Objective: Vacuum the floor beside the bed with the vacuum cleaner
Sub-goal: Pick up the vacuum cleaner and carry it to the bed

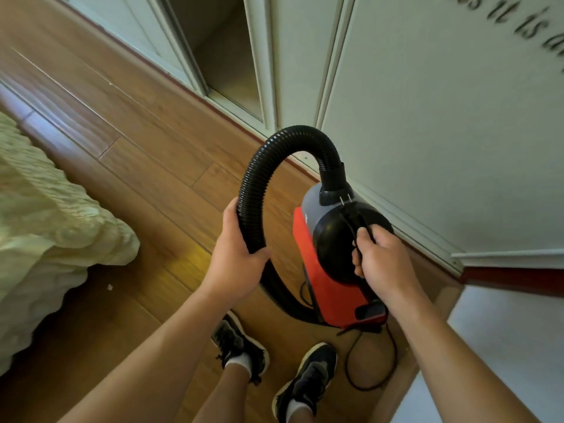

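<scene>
A red and black canister vacuum cleaner (pixel 328 270) hangs above the wooden floor (pixel 146 166), near the white wall panels. My right hand (pixel 383 261) grips its black carry handle on top. A ribbed black hose (pixel 274 154) arches up from the vacuum's front and curves down to the left. My left hand (pixel 236 254) grips that hose partway along. The hose's lower end runs behind the vacuum body and is hidden. The bed with a cream ruffled cover (pixel 45 233) lies at the left.
White wardrobe panels (pixel 427 117) with a dark open gap (pixel 225 53) run along the right. The vacuum's black power cord (pixel 375 361) loops on the floor by my shoes (pixel 274 367). A small white scrap (pixel 110 287) lies on the floor near the bed.
</scene>
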A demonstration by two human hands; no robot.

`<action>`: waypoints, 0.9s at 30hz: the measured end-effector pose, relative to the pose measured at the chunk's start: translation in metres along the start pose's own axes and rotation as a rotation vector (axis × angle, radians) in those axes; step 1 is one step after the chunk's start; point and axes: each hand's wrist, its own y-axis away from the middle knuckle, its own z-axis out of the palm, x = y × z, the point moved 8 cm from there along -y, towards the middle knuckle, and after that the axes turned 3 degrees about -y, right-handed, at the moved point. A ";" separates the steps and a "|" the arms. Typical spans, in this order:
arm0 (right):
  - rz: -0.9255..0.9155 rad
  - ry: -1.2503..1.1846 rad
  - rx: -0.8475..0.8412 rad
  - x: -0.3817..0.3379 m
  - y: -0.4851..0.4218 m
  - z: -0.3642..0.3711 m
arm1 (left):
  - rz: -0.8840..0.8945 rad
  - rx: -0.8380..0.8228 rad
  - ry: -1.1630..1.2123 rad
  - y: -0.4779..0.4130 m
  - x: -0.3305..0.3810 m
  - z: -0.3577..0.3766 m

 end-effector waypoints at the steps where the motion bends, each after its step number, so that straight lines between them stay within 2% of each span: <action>1: -0.008 0.002 0.007 -0.011 0.004 0.003 | 0.005 0.011 0.015 0.001 0.005 -0.007; 8: -0.081 0.066 0.043 -0.096 0.034 0.025 | 0.084 0.095 0.142 0.014 0.046 -0.081; 15: -0.196 0.071 0.003 -0.198 0.067 0.057 | 0.176 0.179 0.191 0.026 0.088 -0.165; 27: -0.350 -0.021 -0.057 -0.365 0.125 0.107 | 0.298 0.361 0.263 0.039 0.173 -0.313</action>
